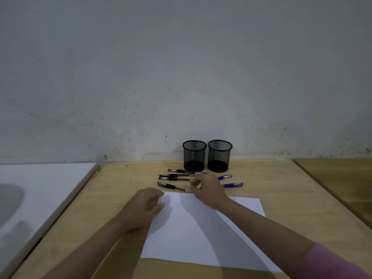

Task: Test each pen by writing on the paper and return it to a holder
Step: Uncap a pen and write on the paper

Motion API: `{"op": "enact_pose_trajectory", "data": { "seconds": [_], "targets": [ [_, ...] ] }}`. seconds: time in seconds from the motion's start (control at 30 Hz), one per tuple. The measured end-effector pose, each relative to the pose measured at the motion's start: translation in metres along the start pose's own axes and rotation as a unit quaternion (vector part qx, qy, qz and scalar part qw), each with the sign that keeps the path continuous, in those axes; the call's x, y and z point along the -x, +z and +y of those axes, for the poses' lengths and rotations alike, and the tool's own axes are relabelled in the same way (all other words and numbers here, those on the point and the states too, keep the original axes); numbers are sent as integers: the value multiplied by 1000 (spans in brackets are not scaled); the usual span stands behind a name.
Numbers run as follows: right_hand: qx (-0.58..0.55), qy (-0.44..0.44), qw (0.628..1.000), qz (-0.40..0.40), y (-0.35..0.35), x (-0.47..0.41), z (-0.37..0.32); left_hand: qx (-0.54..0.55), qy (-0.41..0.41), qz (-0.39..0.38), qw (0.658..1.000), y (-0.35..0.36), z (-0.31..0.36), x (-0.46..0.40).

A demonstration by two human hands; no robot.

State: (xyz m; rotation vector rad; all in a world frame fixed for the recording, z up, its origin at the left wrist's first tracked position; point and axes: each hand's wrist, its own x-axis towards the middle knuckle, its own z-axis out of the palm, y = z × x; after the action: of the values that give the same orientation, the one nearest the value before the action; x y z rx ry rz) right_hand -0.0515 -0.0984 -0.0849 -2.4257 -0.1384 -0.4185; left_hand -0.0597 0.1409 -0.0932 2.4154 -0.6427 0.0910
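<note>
While scanning from the frame's left edge: white board (40,188) at lower left, abutting wooden table (281,188). Left hand (147,206) left of centre, palm down, pressing the upper-left corner of blank white paper (191,234); fingers loosely bent, gripping nothing.

Just above the sheet, black pens (177,179) lying in a rough row, tips pointing left. Nearest black pen (173,186) touching the paper's top edge, small pale label near its right end, print too tiny to read. Right hand (207,190) at centre, over the pens' right ends, fingertips curled as if pinching; whether anything is actually gripped, cannot tell.

Behind, against the wall, two black mesh holders (207,156), upright, side by side, apparently empty. Right of the hand, two blue pens (229,181), partly hidden.

Likely light, rigid, slick plastic barrels, prone to rolling; best taken at the dark rubbery grip near the tip. No brand legible anywhere.
</note>
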Motion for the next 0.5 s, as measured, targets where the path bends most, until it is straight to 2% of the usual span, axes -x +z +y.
{"op": "enact_pose_trajectory", "data": {
  "seconds": [0.1,0.2,0.3,0.4,0.5],
  "targets": [
    [45,7,999,-28,13,-1,-10,-84,32,-31,995,10,-9,16],
    [94,3,995,-45,18,-2,-12,-108,33,3,994,15,-9,19],
    [85,1,996,-40,17,-4,-13,-107,35,29,993,15,-5,22],
    [-12,13,1000,-3,8,-7,-19,-88,43,43,994,11,1,25],
    [-160,37,986,31,-10,-1,-33,-40,30,77,996,7,10,26]
  ]
}}
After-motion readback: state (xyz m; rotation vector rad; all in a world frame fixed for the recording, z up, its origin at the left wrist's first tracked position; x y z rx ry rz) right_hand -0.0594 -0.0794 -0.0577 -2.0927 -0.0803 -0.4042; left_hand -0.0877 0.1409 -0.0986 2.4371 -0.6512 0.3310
